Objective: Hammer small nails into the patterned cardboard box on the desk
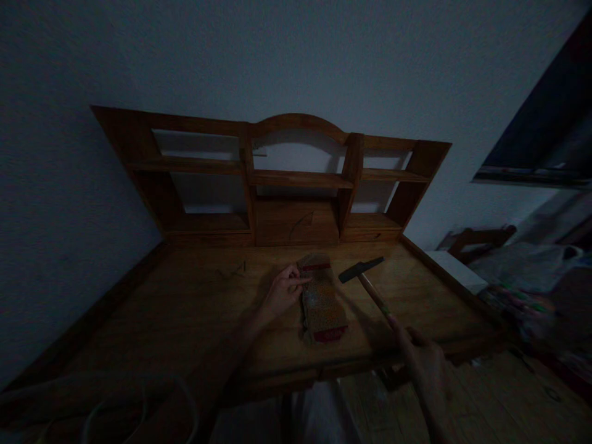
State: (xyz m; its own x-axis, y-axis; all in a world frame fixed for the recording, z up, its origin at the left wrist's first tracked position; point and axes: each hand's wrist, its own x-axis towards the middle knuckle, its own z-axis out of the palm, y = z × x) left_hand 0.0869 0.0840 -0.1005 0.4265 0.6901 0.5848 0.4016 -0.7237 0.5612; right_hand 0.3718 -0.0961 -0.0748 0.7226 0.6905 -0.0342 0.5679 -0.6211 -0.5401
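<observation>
A worn, speckled block with red bands (pixel 324 302) lies on the wooden desk (pixel 185 308). My left hand (pixel 284 290) rests at its upper left edge, index finger stretched over its top and the other fingers bent; whether something small is between them is too dark to tell. My right hand (pixel 423 361) is wrapped round the wooden handle of a hammer (pixel 361 270). The dark metal head is raised to the right of the block, not touching it. Several small thin dark pieces (pixel 244 266) lie on the desk left of the block.
A wooden shelf unit (pixel 300 180) stands along the desk's back edge against the wall. Raised wooden rims (pixel 456 287) border the desk's sides. To the right are a white surface (pixel 456 271), a wooden chair back (pixel 483 237) and plastic bags (pixel 522 271). Pale cables (pixel 189 394) hang at the lower left.
</observation>
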